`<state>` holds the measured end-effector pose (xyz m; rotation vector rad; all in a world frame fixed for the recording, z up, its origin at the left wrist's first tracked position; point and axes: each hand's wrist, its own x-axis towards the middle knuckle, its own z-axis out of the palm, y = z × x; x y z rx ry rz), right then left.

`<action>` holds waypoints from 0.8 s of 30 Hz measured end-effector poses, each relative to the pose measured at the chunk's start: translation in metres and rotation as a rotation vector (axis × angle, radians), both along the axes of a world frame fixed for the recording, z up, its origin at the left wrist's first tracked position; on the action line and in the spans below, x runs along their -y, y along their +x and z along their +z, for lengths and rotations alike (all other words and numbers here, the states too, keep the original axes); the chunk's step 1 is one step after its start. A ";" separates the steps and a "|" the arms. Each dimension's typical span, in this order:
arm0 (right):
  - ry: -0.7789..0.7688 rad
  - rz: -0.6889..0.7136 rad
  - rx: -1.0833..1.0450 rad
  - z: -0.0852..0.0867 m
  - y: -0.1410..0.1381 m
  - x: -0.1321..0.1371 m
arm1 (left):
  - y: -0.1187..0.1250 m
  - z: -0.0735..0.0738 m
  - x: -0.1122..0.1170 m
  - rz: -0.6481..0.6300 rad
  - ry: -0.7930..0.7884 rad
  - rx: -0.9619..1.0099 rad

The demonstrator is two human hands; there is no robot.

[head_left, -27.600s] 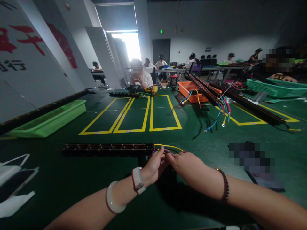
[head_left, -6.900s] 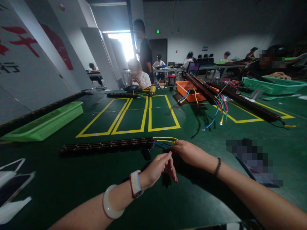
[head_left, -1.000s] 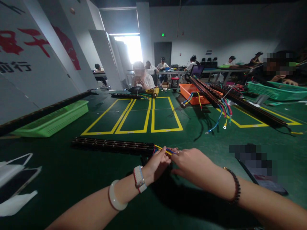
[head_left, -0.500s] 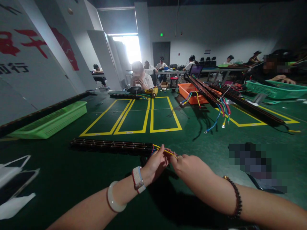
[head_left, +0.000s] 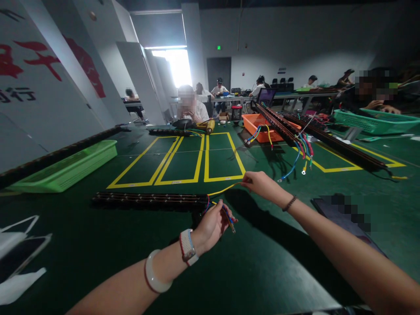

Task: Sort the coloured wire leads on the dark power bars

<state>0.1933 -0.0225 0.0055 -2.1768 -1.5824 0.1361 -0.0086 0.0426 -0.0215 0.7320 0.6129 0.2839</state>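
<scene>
Right hand (head_left: 260, 183) now pulling away from left, drawing yellow wire (head_left: 223, 190) taut off end of black terminal strip (head_left: 151, 201) on green table (head_left: 98, 253), pinching its tip. Left hand (head_left: 211, 225) pinching remaining blue and red wires (head_left: 226, 214). Risk: hard tugging yanking wire from strip, or dragging strip sideways.

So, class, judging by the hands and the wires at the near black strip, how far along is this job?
Done: little can be confirmed; the black strip lies flat on the green table.
In hand: the right hand draws one yellow wire out and away from the strip's end.
Left: the left hand grips the other coloured wires, not yet separated.
</scene>
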 end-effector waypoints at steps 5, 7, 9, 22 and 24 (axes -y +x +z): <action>0.079 0.040 -0.393 -0.035 0.018 -0.007 | 0.000 -0.002 -0.002 -0.007 0.011 0.004; 0.083 0.007 -0.458 -0.042 0.018 -0.008 | 0.000 -0.002 -0.002 -0.020 -0.004 0.012; 0.079 -0.036 -0.471 -0.044 0.016 -0.010 | 0.000 -0.002 -0.002 -0.025 -0.021 0.030; 0.181 -0.038 0.000 -0.044 0.009 -0.007 | -0.003 -0.002 -0.001 -0.059 0.022 0.018; 0.188 -0.016 0.121 -0.045 0.007 -0.002 | -0.003 -0.002 -0.001 -0.053 0.003 0.020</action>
